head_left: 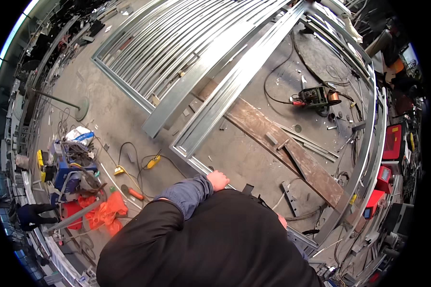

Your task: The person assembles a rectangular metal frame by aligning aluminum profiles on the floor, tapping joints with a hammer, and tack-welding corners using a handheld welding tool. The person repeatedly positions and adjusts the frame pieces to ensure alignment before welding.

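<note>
My left hand [219,180] lies closed on the near rail [199,166] of a large galvanised steel frame, its fingers curled over the metal. Only a sliver of my right hand [282,221] shows past my dark jacket, close to the same rail farther right; its fingers are hidden. From the rail's left corner, a long shiny steel profile [234,93] runs away toward the far side. A brown rusty beam [292,158] crosses inside the frame, with a hammer-like tool [287,153] lying on it.
A slatted steel panel [148,57] fills the far left. A wire feeder with a copper spool [316,98] stands inside the frame among cables. At left are an angle grinder [133,192], orange plastic [111,210] and a blue machine [64,165]. Red machines [392,143] line the right; another person [31,215] is far left.
</note>
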Demonstrator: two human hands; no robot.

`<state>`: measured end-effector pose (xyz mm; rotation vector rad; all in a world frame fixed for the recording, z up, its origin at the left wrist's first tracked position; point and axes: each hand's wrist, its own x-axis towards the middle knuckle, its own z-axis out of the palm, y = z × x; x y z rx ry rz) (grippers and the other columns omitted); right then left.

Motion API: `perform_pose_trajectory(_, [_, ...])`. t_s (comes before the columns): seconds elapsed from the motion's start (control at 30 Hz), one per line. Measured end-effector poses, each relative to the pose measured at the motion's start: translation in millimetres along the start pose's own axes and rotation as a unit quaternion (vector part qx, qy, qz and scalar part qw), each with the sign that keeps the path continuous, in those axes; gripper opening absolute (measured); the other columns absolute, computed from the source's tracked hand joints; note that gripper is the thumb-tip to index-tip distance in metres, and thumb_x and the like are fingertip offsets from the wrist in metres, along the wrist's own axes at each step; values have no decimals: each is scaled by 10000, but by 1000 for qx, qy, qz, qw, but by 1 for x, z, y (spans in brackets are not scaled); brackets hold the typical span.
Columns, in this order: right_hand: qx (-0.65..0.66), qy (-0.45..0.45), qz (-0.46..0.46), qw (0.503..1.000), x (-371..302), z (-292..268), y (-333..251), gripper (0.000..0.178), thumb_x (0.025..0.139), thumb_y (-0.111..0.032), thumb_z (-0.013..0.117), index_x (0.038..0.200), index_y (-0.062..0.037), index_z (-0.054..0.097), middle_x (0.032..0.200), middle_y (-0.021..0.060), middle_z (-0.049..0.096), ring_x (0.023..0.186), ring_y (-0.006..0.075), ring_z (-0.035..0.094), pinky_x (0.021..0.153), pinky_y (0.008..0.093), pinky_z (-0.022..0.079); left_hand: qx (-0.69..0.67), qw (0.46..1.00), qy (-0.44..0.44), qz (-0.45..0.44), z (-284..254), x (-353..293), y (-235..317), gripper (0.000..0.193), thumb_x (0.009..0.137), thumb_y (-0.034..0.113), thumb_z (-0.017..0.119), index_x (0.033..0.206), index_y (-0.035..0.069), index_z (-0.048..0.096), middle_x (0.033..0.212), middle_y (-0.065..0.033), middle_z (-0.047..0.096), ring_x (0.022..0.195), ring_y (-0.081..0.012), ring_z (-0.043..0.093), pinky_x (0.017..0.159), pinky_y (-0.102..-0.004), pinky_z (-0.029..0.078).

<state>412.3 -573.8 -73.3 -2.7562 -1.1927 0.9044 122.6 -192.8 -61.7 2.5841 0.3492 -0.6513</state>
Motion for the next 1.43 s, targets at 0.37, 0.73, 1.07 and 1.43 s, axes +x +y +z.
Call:
perform_pose_trajectory(0.37, [-38, -62, 15, 997, 9, -10, 9, 374, 956, -364, 557, 1219, -172, 740, 1095, 153, 765, 1062, 397, 717, 894, 522, 569, -28, 999, 14, -25, 3, -1, 1, 273, 940, 252, 614, 1124, 116, 763, 1048, -117, 791, 1072, -319, 750, 915, -479, 563])
perform_pose_trajectory(0.73, [-40, 10, 3, 999, 2, -2, 0, 346, 977, -449, 620, 1112, -167, 767, 990, 136, 773, 976, 390, 732, 836, 523, 572, -15, 999, 19, -26, 2, -5, 4, 257, 936, 217, 601, 1110, 113, 759, 1067, -126, 789, 1086, -322, 741, 917, -475, 557])
perform_pose_trajectory(1.07, [26, 15, -31, 999, -10, -31, -19, 491, 1049, -505, 570, 931, -59, 738, 965, 184, 760, 947, 409, 712, 848, 526, 556, -18, 1000, -7, -19, -14, 0, 8, 298, 882, 234, 711, 1151, 107, 710, 1094, -110, 755, 1124, -321, 713, 954, -491, 544])
perform_pose_trajectory(1.43, [448, 371, 557, 593, -75, -12, 123, 893, 970, -557, 732, 1621, -49, 393, 1725, 164, 349, 1590, 397, 298, 1272, 500, 297, -9, 1000, 28, 0, 47, 31, -28, 212, 814, 135, 661, 1021, 93, 678, 1102, -151, 778, 1084, -340, 737, 929, -508, 573])
